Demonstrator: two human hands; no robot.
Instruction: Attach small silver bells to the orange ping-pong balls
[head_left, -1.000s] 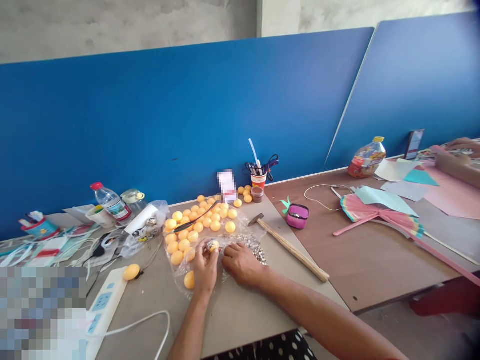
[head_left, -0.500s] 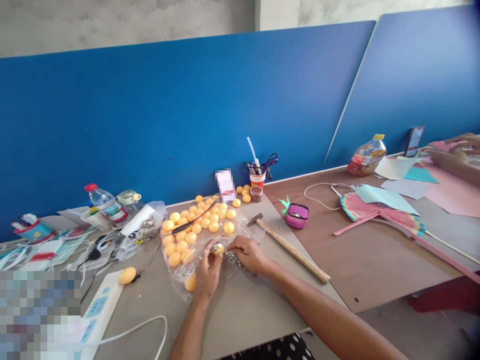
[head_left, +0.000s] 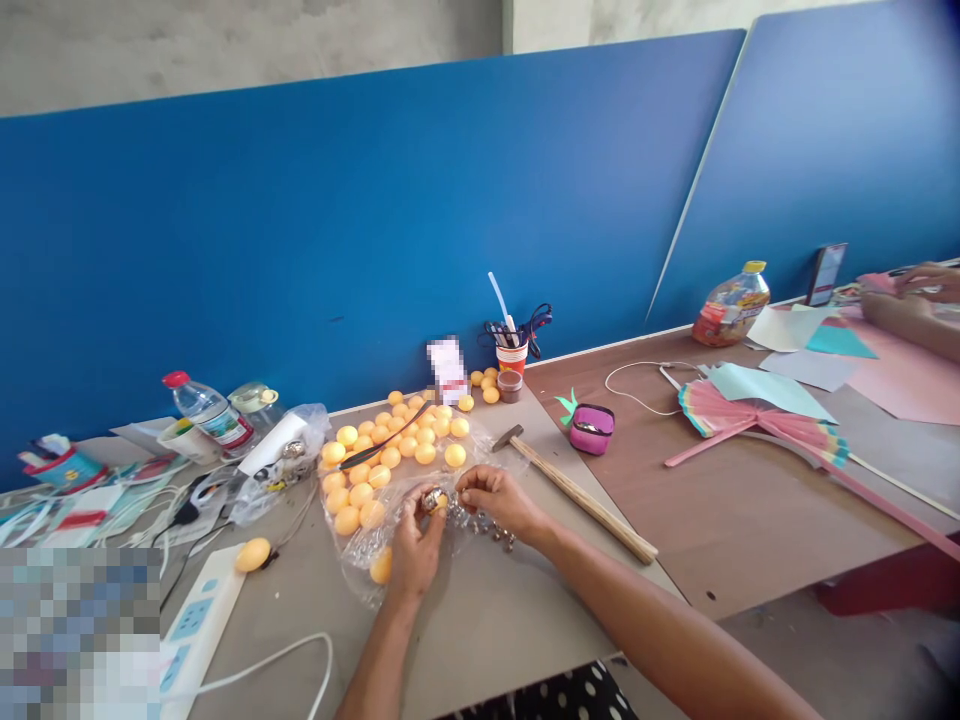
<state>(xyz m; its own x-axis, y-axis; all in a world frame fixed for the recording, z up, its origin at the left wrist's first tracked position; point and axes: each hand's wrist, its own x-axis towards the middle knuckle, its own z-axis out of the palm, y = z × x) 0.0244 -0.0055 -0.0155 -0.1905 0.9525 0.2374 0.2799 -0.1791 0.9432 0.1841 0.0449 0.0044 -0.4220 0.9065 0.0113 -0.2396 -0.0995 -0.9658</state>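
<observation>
My left hand [head_left: 417,548] is closed around an orange ball [head_left: 440,504] whose top is covered in shiny silver pieces. Just right of it, my right hand [head_left: 497,497] has its thumb and fingers pinched together; whatever lies in the pinch is too small to make out. Beneath and beside that hand are small silver beads [head_left: 501,537], scattered on the table and clear plastic. Beyond both hands, several plain orange balls [head_left: 390,457] rest on a clear plastic bag [head_left: 360,572]. A black strap-like strip [head_left: 382,446] lies across them.
A hammer [head_left: 585,498] lies to the right, near a purple pouch [head_left: 592,428]. Behind stand a cup of pens [head_left: 512,356] and a small jar [head_left: 510,386]. Left are a bottle [head_left: 214,415], cables and a power strip [head_left: 196,620]. Another person's hands [head_left: 911,300] work far right, past a pink fan [head_left: 750,415].
My right hand has shifted slightly, and more silver beads now show beside it. The left hand keeps hold of the ball. The whole view has tilted a little.
</observation>
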